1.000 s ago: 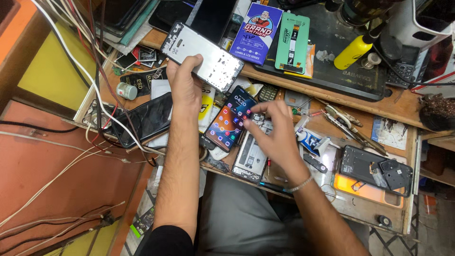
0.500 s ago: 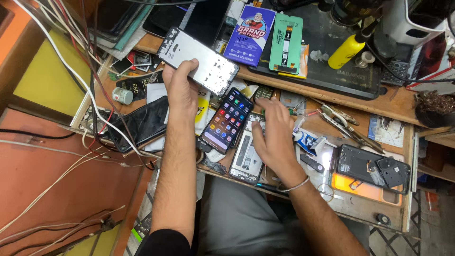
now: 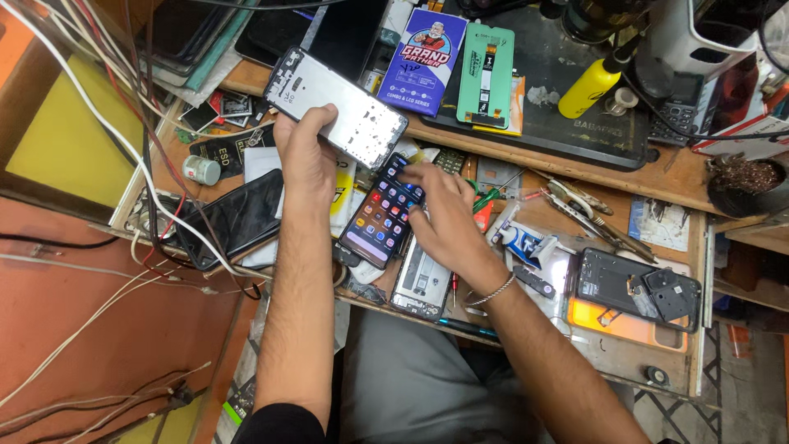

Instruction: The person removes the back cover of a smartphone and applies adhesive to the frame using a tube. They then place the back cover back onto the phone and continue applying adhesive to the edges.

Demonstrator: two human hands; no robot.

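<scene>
The wooden workbench [image 3: 657, 185] fills the view, crowded edge to edge, with loose white and red cables [image 3: 123, 156] draped over its 9 o'clock side beside an orange wall. At 12 o'clock lies a black mat [image 3: 567, 123] carrying a green display part [image 3: 486, 76] and a yellow bottle [image 3: 588, 87]. At 3 o'clock sits an opened black phone back [image 3: 637, 289].

The left hand [image 3: 306, 152] has its fingers clamped on a bare phone frame [image 3: 333, 107], held tilted above the bench at 11 o'clock. The right hand [image 3: 444, 220] lies with fingers spread and blurred, fingertips touching the top of a lit phone [image 3: 382, 218] at centre.

The frame is gripped by one edge only and could slip onto the clutter. The lit phone rests on uneven parts and, I judge, could slide off the near edge if pushed.
</scene>
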